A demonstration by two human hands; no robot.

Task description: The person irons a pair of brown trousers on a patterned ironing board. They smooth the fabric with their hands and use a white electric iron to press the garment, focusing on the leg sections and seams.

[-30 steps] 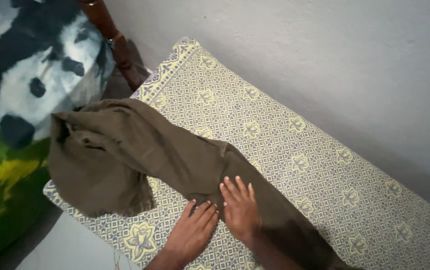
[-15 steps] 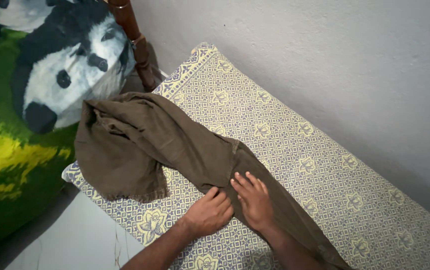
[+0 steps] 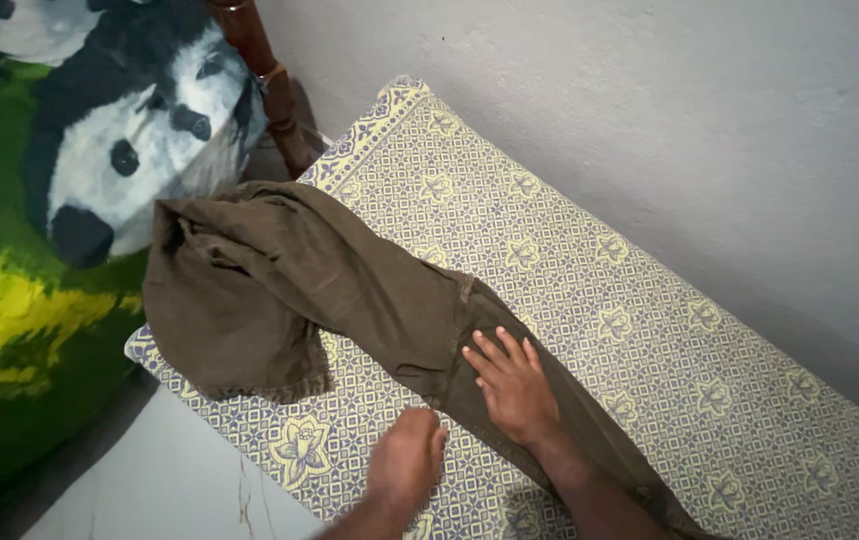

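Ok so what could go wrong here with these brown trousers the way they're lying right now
The bunched end of the brown trousers lies at the edge of the patterned mat, so it could slide off toward the floor. Only the right hand presses the cloth; the left hand rests on the mat beside it, so a one-sided pull might drag the leg crooked. The folds at the bunched end may get pressed in as creases.

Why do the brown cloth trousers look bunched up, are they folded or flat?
Partly folded. The brown cloth trousers lie stretched along the patterned mat, their far end doubled over and rumpled. The right hand presses flat on them.
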